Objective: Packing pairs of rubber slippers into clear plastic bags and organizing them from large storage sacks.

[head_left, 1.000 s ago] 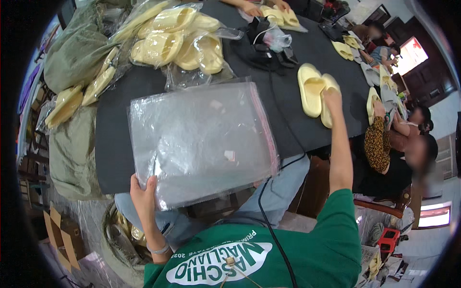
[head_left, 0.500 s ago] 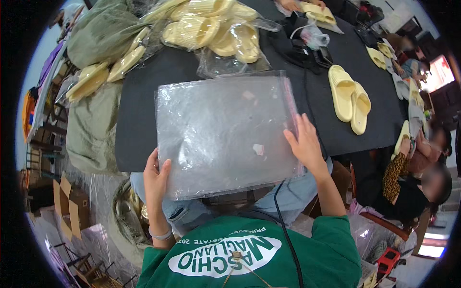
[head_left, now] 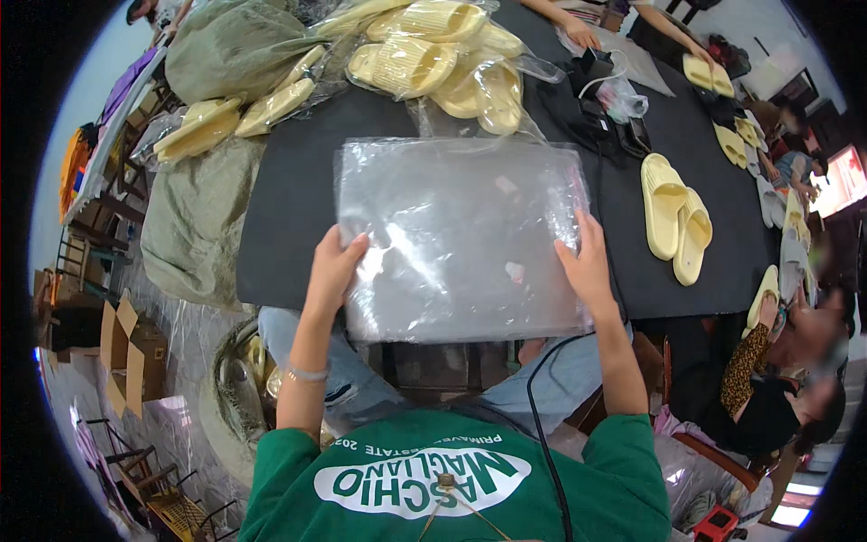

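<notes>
A stack of clear plastic bags [head_left: 461,244] lies flat across the near edge of the black table, its front part over my lap. My left hand [head_left: 336,268] grips the stack's left edge, thumb on top and the other fingers underneath. On the opposite edge my right hand [head_left: 587,266] holds the stack between thumb and fingers. A pale yellow pair of slippers [head_left: 666,212] rests unwrapped on the table to the right. Beyond the stack is a heap of yellow slippers in clear bags [head_left: 406,68].
Green-grey sacks [head_left: 203,221] stand at the left, with bagged slippers [head_left: 203,126] on them. A cable and a black device [head_left: 587,117] lie toward the far right. Across the table, another person's hand [head_left: 578,34] touches a plastic bag. An open cardboard box [head_left: 131,352] is at lower left.
Both hands have shifted the bag stack slightly away from me and levelled it. My left hand has moved up along its edge. Across the table, the co-worker's slippers have moved right, off the bag.
</notes>
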A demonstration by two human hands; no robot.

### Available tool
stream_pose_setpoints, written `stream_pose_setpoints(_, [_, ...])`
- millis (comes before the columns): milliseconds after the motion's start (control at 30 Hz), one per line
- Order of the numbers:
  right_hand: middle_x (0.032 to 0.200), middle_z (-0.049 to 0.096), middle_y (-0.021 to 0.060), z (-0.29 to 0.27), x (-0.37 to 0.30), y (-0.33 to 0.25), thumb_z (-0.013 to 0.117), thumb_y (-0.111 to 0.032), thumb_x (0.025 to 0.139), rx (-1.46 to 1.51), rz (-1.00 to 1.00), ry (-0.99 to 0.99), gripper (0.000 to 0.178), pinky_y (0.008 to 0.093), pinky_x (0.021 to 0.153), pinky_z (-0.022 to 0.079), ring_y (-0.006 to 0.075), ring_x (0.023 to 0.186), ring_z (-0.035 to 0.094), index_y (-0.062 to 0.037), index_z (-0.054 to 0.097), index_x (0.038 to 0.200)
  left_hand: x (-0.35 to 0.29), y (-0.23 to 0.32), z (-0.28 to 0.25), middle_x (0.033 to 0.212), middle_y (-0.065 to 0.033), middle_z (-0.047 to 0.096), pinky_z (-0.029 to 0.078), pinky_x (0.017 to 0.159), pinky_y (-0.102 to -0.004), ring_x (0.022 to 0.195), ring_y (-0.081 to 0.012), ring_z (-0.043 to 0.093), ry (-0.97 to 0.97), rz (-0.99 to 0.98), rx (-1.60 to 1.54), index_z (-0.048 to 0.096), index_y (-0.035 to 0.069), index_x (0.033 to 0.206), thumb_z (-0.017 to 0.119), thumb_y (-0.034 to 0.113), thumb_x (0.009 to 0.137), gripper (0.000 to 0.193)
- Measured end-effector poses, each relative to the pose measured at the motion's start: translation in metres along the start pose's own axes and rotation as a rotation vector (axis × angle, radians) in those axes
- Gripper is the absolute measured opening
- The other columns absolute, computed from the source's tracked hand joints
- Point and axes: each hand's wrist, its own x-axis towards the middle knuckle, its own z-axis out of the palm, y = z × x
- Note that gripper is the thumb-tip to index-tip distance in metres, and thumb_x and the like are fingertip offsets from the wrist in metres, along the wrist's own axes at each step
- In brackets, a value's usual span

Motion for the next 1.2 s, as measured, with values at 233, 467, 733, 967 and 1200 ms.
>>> stream_pose_setpoints(233, [0.134,0.042,0.0207,-0.005,0.036,0.015,0.066,-0.015,0.08,0.152,0.054,-0.086,0.062,0.038,0.103,0.034,0.0349,0.124,0.041,-0.0003,0.04,0.134,0.021,0.01,0.018,0.092,-0.0066,0.062,0.049,0.069,-0.0257,0.079,-0.0113,0.059,-0.008,-0.048,-0.345,0.055,-0.003,0.107,0.061,0.008,0.088,0.023])
stream_pose_setpoints(467, [0.137,0.038,0.0225,-0.004,0.029,0.009,0.067,-0.018,0.079,-0.023,-0.022,-0.117,0.066,0.0395,0.102,0.036,0.0354,0.123,0.042,-0.0004,0.038,0.135,0.013,0.01,-0.039,0.102,-0.0128,0.063,0.049,0.074,-0.0273,0.085,-0.0143,0.06,0.016,0.079,0.234,0.044,-0.005,0.127,0.07,0.015,0.082,0.056])
stream_pose_setpoints(733, [0.109,0.059,0.0165,-0.012,0.071,0.031,0.068,-0.035,0.082,0.313,0.459,-0.207,0.065,0.0303,0.075,0.05,0.0198,0.09,0.06,0.0062,0.045,0.127,0.062,0.032,-0.034,0.094,-0.008,0.061,0.046,0.069,-0.0231,0.078,-0.0114,0.057,-0.003,-0.054,0.35,0.05,-0.007,0.12,0.068,0.019,0.084,0.049])
stream_pose_setpoints(967, [0.087,0.062,0.0122,-0.013,0.089,0.028,0.066,-0.05,0.08,-0.01,0.473,-0.398,0.065,0.0298,0.064,0.049,0.0182,0.072,0.059,0.0075,0.054,0.109,0.07,-0.007,-0.028,0.087,-0.004,0.06,0.045,0.062,-0.0217,0.071,-0.0079,0.055,-0.023,0.056,-0.137,0.056,-0.003,0.1,0.064,0.009,0.085,0.021])
stream_pose_setpoints(1200, [0.1,0.063,0.0248,-0.001,0.094,0.023,0.065,-0.055,0.077,-0.101,0.475,-0.327,0.078,0.037,0.088,0.045,0.0299,0.093,0.062,0.0109,0.051,0.115,0.066,0.0,-0.023,0.087,-0.0049,0.06,0.046,0.065,-0.0228,0.074,-0.0082,0.055,0.05,0.072,-0.218,0.054,-0.002,0.103,0.061,0.004,0.087,0.018])
